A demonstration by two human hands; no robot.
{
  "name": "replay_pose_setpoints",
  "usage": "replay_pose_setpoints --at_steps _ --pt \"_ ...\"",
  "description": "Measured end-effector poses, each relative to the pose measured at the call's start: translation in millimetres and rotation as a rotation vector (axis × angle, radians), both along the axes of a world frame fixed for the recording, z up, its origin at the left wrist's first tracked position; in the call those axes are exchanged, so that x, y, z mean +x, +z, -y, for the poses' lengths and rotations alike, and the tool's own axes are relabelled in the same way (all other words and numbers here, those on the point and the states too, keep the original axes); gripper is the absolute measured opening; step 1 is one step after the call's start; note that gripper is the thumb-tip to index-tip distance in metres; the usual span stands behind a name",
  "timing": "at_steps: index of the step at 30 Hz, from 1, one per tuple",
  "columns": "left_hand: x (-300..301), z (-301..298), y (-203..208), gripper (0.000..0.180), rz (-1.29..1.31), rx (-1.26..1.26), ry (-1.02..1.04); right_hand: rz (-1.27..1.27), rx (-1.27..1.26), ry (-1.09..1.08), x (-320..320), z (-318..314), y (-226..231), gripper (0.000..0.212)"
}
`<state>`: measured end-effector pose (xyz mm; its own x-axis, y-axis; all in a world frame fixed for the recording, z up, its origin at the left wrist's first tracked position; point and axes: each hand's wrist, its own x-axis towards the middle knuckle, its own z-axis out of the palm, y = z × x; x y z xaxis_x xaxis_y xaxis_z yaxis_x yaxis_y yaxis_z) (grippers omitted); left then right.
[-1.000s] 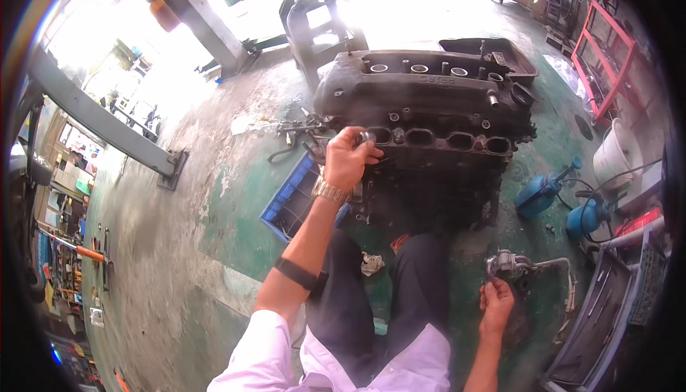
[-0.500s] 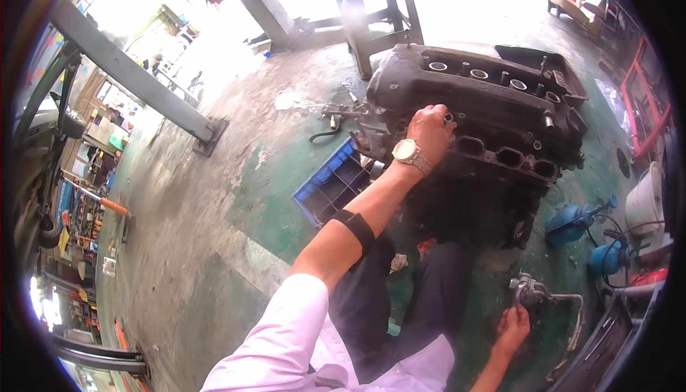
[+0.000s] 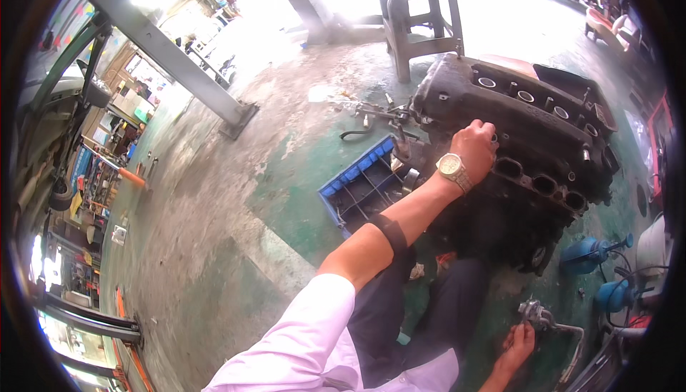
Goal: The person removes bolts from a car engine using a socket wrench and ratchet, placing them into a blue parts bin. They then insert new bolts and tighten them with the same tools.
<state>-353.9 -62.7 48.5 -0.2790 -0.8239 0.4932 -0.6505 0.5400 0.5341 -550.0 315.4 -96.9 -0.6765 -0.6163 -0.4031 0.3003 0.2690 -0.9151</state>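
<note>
A dark, grimy engine (image 3: 529, 106), with a row of round openings on top and oval ports along its near side, stands on the floor ahead of me. My left hand (image 3: 474, 149), wearing a wristwatch (image 3: 451, 167), is closed at the engine's side, left of the oval ports. A small round metal rim shows at its fingertips, but whatever the fingers grip is hidden. Low at the right, my right hand (image 3: 517, 344) pinches a silver metal housing with a bent pipe (image 3: 534, 313), held apart from the engine.
A blue divided tray (image 3: 357, 188) lies left of the engine, with metal parts at its far edge. Behind the engine stands a plastic stool (image 3: 425, 17). Blue pump-like cans (image 3: 582, 255) with hoses sit at the right. A grey post (image 3: 171, 56) rises at the left.
The whole view has shifted, so the engine, tray and stool appear farther right and lower. My left hand stays at the same spot on the engine; my right hand still holds the metal housing.
</note>
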Motion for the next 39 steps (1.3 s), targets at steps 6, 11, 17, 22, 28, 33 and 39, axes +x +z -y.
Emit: replay_pose_setpoints --at_steps 6,11,17,22,28,33,39 --pt "-0.1 -1.2 -3.6 0.014 -0.013 -0.103 -0.079 0.005 0.009 -0.007 2.2 3.0 3.1 0.015" --pt "1.2 -4.1 -3.4 0.018 -0.059 -0.139 -0.12 0.017 0.029 -0.009 2.8 3.4 3.7 0.012" --pt "4.3 6.5 -10.6 0.025 -0.091 -0.09 -0.127 0.022 -0.008 0.01 3.0 3.3 -0.4 0.008" --pt "7.5 13.7 -12.7 0.024 -0.373 -0.008 -0.096 -0.002 -0.001 0.035 -5.7 1.2 -10.5 0.006" --pt "34.7 -23.0 -10.2 0.019 -0.899 0.707 -0.104 0.024 0.011 0.047 -7.5 -3.4 -11.7 0.017" --pt "84.4 -71.4 -35.7 0.033 -1.279 1.085 -0.101 -0.025 0.107 -0.035 -1.8 -11.7 -11.6 0.017" --pt "114.2 -96.7 -46.3 0.039 -1.501 1.22 -0.009 0.081 0.037 -0.058 4.5 -10.9 -5.4 0.014"
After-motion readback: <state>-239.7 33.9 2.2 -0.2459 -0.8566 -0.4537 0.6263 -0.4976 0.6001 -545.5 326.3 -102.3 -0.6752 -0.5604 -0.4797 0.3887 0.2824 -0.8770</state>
